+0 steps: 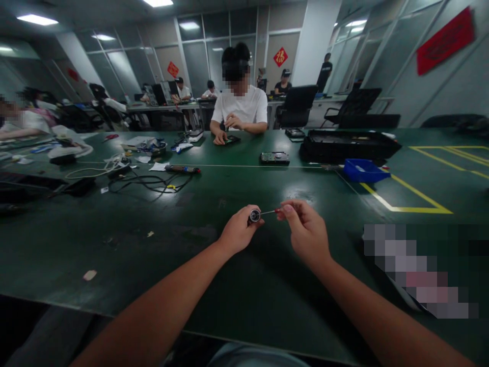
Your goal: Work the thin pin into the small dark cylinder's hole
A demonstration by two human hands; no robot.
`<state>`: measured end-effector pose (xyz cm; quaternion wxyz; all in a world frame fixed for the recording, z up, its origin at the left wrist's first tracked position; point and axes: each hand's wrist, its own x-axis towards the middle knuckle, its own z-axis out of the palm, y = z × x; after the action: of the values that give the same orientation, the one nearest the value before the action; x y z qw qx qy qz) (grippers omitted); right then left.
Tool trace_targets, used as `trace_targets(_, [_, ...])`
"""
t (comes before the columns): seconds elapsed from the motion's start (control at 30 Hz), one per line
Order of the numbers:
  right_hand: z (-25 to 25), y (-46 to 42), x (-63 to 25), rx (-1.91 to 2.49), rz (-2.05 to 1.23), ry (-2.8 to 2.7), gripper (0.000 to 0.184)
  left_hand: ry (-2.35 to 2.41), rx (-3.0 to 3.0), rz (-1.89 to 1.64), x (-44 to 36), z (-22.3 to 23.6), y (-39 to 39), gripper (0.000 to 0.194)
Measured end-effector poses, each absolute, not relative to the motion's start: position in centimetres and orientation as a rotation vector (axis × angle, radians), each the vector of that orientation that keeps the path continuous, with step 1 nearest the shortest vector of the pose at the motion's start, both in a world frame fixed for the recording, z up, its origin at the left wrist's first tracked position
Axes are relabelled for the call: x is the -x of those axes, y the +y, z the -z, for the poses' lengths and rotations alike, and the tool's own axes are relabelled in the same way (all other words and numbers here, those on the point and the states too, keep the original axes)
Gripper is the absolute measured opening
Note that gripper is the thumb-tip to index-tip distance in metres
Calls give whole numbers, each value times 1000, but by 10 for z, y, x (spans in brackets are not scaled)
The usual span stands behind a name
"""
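My left hand (239,230) is closed around a small round metal part (254,215) with a ringed, hollow-looking end facing me. A thin screwdriver (277,210) with a red handle is pinched in the fingers of my right hand (307,229). Its slim shaft points left and its tip reaches the round part's edge; whether it goes inside, I cannot tell. Both hands hover over the middle of the green table (244,290). The far side of the round part is hidden by my fingers.
Across the table a person (240,104) handles a small dark device. A circuit-board device (274,157), a black tray (349,145) and a blue bin (365,170) lie beyond my hands. Black cables (153,182) sprawl at left. A blurred-out item (416,270) lies at right.
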<state>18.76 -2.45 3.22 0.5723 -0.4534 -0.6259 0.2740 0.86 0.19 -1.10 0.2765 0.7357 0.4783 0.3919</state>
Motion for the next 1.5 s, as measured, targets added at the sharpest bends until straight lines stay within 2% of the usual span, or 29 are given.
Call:
trace_targets(0.23, [-25, -13, -188, 1059, -824, -1296, 29, 1307, -2063, -1047, -5, 6, 0, 20])
trace_targets(0.5, [-17, 2, -201, 968, -1135, -1068, 29, 1311, -2095, -1019, -7, 3, -2, 20])
trace_targets(0.9, [-21, -10, -194, 998, -737, -1358, 26, 1287, -2075, -1043, -5, 1, 0, 22])
trace_targets(1.33, [-24, -14, -195, 1061, -620, -1461, 25, 1284, -2075, -1054, -4, 3, 1, 22])
trace_targets(1.5, [-34, -24, -196, 1182, -324, -1679, 26, 1298, -2135, -1060, -1, 5, 4, 22])
